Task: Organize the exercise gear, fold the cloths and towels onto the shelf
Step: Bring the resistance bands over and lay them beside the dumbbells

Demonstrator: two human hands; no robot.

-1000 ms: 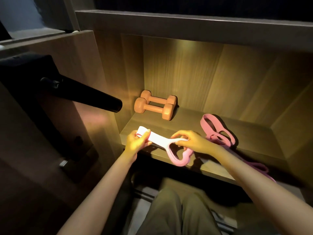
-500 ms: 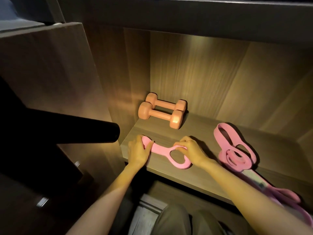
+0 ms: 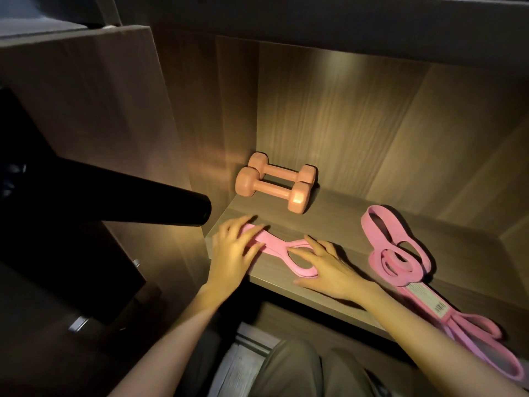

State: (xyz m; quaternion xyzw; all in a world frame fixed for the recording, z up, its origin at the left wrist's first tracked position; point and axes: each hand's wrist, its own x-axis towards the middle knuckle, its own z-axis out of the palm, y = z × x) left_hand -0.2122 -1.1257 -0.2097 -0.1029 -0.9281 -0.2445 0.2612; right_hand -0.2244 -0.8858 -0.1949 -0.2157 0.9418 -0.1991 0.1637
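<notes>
A pink resistance band (image 3: 282, 247) lies folded flat near the front left of the wooden shelf (image 3: 337, 224). My left hand (image 3: 233, 253) rests on its left end with fingers spread. My right hand (image 3: 329, 267) lies flat over its right loop, fingers straight. Two orange dumbbells (image 3: 274, 183) sit side by side at the back left of the shelf. More pink bands (image 3: 400, 253) lie coiled to the right, with a longer labelled one (image 3: 458, 319) trailing over the front edge.
A black cylindrical bar (image 3: 137, 202) juts in from the left, ending just beside the shelf's left wall. The shelf's wooden side panel (image 3: 200, 124) and back wall enclose the space. My knees (image 3: 300, 371) are below the shelf edge.
The band was held up in both hands; it has been laid on the shelf and both hands have opened flat on it. The camera moved closer and to the right.
</notes>
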